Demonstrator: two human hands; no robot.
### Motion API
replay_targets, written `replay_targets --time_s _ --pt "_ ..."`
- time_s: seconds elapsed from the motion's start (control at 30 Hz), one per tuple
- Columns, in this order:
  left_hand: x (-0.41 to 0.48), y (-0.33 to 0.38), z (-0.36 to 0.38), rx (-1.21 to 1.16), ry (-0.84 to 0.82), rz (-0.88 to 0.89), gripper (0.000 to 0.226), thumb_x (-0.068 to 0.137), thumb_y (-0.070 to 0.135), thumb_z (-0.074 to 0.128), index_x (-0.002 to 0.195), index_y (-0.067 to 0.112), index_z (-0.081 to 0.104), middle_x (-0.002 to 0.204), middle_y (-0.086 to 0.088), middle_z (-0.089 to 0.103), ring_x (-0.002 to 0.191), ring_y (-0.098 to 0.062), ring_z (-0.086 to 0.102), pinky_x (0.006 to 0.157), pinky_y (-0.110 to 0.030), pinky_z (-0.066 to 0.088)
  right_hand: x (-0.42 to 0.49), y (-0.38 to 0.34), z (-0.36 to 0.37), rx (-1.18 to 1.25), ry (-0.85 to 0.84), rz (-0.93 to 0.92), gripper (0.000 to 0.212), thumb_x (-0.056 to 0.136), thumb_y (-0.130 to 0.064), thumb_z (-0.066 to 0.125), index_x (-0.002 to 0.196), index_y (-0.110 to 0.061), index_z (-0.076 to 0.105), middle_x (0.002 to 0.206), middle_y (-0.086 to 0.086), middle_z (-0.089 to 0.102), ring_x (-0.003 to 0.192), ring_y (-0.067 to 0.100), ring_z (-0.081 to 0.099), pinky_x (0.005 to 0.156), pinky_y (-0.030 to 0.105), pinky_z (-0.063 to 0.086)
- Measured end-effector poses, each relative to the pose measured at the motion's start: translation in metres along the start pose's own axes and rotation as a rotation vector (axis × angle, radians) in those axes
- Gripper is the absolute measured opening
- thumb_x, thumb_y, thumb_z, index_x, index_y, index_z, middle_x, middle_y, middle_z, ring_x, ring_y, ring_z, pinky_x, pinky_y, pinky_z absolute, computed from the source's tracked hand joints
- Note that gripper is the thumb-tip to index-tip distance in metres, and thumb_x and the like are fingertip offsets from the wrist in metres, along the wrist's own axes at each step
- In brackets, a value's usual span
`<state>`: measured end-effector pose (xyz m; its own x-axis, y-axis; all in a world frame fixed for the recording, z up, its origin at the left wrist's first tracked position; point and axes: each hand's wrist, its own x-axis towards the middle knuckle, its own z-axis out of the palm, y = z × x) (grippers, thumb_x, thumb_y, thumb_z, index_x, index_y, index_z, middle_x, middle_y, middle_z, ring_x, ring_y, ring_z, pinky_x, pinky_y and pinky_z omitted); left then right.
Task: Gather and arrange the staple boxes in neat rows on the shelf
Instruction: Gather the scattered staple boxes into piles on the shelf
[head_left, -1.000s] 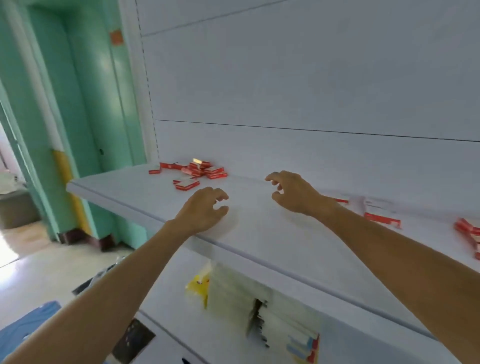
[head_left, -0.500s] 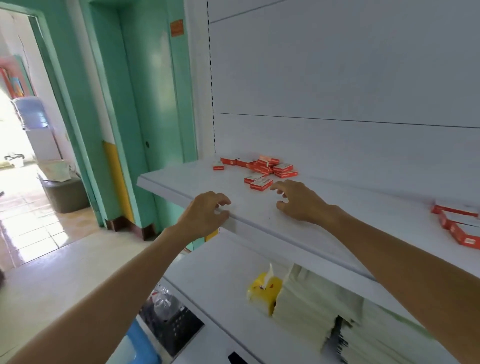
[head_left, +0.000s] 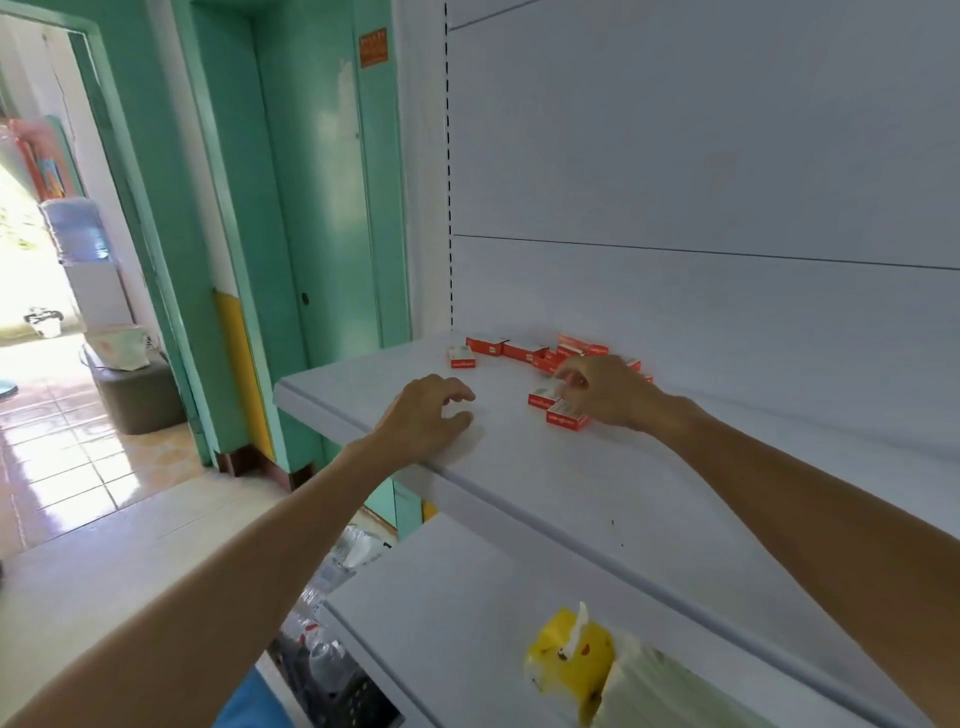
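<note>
Left hand (head_left: 426, 415) rests empty, loosely curled, on the shelf (head_left: 545, 483) front; right hand (head_left: 610, 392) arches over two near staple boxes (head_left: 565, 419), grasp undeterminable. Boxes probably light, rigid, easily slid; pinch across the long sides. Scattered heap (head_left: 524, 351) behind, by the back panel (head_left: 701, 312), partly hidden by that hand

Single view: your head cam, wide-angle. Looks forward and down along both your forearms to upper shelf (head_left: 519, 483). Faces white back panel (head_left: 675, 156) at a slant, so shelf edge runs diagonal, mid-left to bottom right. Close: shelf within your reach, left hand (head_left: 426, 415) and right hand (head_left: 610, 389) mid-frame. Staple boxes (head_left: 565, 417) near centre. Left third takes green wall (head_left: 311, 208) and doorway (head_left: 47, 270). Lower shelf (head_left: 457, 597) along bottom.
</note>
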<state>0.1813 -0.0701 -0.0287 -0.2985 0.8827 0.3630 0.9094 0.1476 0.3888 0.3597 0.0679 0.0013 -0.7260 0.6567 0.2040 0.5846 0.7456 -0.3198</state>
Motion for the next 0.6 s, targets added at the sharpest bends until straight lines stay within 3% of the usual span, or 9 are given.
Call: replay_targets --time_s 0.1,0.2,0.27,0.4,0.5,0.6 --pt "0.030 -0.017 0.003 0.013 -0.007 -0.013 0.029 0.090 0.022 0.056 0.118 0.014 0.058 0.121 -0.008 0.058 0.108 -0.022 0.053 0.093 -0.027 0.038 0.028 0.008 0.001 -0.081 -0.088 0.000 0.029 0.089 -0.024 0.056 0.116 -0.013 0.062 0.120 0.004 0.062 0.102 0.017 0.059 0.088 0.028 0.047" --pt "0.053 -0.036 0.012 0.017 -0.022 -0.024 0.030 0.090 0.024 0.055 0.118 0.016 0.058 0.121 -0.007 0.056 0.109 -0.021 0.052 0.093 -0.027 0.037 0.053 0.011 0.007 -0.045 -0.108 -0.040 0.020 0.086 -0.011 0.057 0.101 -0.015 0.070 0.106 0.003 0.068 0.076 0.007 0.062 0.074 0.023 0.053" --pt "0.068 -0.048 0.015 0.024 -0.025 -0.034 0.030 0.090 0.024 0.055 0.118 0.017 0.058 0.122 -0.008 0.056 0.109 -0.021 0.052 0.094 -0.027 0.036 0.067 0.007 0.009 -0.029 -0.150 -0.058 0.022 0.088 -0.010 0.055 0.103 -0.016 0.070 0.102 0.000 0.067 0.070 0.010 0.064 0.067 0.022 0.055" --pt "0.097 -0.068 0.021 0.029 -0.033 -0.033 0.030 0.091 0.022 0.052 0.120 0.016 0.057 0.124 -0.009 0.055 0.114 -0.023 0.050 0.098 -0.029 0.035 0.092 0.000 0.023 -0.095 -0.229 -0.032 0.043 0.086 -0.007 0.047 0.122 -0.026 0.060 0.116 -0.006 0.059 0.092 0.020 0.066 0.081 0.032 0.056" --pt "0.119 -0.083 0.025 0.079 -0.055 0.003 0.036 0.093 0.014 0.043 0.128 0.018 0.053 0.134 -0.010 0.050 0.123 -0.027 0.045 0.105 -0.036 0.034 0.107 -0.003 0.033 -0.115 -0.201 -0.055 0.036 0.091 -0.021 0.055 0.126 -0.025 0.057 0.129 -0.001 0.057 0.112 0.016 0.055 0.090 0.022 0.040" --pt "0.139 -0.094 0.029 0.103 -0.113 0.047 0.047 0.094 0.011 0.038 0.140 0.022 0.037 0.144 -0.007 0.039 0.129 -0.029 0.035 0.109 -0.042 0.029 0.119 -0.003 0.035 -0.136 -0.159 -0.061 0.040 0.089 -0.031 0.058 0.128 -0.023 0.055 0.129 0.001 0.057 0.105 0.010 0.052 0.085 0.020 0.035"
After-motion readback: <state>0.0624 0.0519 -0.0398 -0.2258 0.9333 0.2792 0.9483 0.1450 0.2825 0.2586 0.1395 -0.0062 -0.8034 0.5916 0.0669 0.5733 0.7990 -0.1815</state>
